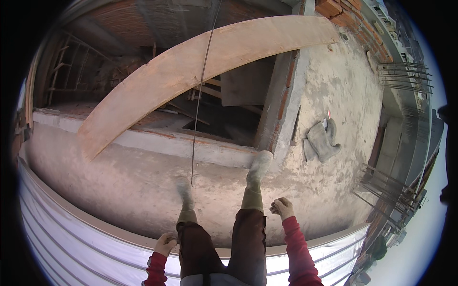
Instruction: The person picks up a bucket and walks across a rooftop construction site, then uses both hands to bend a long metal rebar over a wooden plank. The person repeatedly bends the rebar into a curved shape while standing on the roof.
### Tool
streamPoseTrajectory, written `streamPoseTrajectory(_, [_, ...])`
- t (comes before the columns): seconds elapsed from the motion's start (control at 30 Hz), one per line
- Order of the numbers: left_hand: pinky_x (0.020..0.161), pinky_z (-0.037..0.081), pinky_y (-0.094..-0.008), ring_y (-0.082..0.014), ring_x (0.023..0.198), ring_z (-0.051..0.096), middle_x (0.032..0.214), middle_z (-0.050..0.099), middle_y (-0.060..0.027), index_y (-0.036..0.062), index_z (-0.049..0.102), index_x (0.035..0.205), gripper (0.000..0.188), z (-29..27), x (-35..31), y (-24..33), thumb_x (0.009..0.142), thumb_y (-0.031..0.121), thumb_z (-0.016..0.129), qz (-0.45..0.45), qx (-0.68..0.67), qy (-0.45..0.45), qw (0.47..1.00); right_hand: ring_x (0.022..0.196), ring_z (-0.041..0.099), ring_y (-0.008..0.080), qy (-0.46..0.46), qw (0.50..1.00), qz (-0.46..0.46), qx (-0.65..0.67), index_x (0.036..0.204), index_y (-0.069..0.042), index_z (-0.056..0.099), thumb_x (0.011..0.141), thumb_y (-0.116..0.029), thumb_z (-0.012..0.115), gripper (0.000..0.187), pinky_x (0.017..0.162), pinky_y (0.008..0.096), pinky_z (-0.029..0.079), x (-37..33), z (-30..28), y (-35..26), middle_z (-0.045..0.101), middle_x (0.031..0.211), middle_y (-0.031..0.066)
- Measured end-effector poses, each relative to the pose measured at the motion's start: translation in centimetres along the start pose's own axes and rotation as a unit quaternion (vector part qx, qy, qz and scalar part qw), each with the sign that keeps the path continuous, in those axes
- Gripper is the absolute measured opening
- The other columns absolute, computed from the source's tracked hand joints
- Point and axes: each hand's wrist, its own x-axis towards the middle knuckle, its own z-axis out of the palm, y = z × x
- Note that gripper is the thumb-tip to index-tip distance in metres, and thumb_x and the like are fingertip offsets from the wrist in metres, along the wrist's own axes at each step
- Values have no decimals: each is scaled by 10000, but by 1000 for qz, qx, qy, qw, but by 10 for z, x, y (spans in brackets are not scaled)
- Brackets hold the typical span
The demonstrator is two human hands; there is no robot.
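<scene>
My left hand (165,243), pale with dust or a light glove, is beside my left thigh, its fingers loosely bent and apart. Just right of my right knee, my right hand (283,208) has its fingers curled in, with nothing visible in them. Neither hand touches the long wooden board (205,62), which spans the opening ahead and looks bowed in this view. A thin dark rod or cable (197,119) crosses in front of the board and reaches down near my left boot (184,191). My right boot (259,168) is by the opening's corner.
The concrete ledge (95,178) borders a deep opening (229,124) with loose timber below. A crumpled grey cloth or bag (322,140) lies on the slab at right. Bare steel bars (389,188) jut from the right edge. Bricks (350,24) are stacked at far right; ribbed light sheeting (95,243) runs behind.
</scene>
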Motion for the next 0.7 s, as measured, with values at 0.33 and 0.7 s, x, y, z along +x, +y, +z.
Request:
streamPoseTrajectory(0.33, [655, 504, -257, -147, 743, 605, 913, 621, -99, -39, 523, 1196, 423, -108, -45, -80, 800, 37, 651, 54, -118, 40, 991, 633, 617, 142, -127, 986, -102, -33, 909, -10, 580, 871, -172, 616, 170, 566, 262, 496, -75, 155, -14, 612, 771, 65])
streamPoseTrajectory(0.7, [475, 535, -402, -255, 588, 647, 903, 641, -146, 23, 527, 1210, 467, -230, -86, -169, 778, 96, 689, 19, -243, 124, 962, 618, 611, 126, -193, 919, -173, -296, 884, -31, 601, 877, -250, 637, 223, 517, 262, 477, -244, 202, 9, 610, 728, 38])
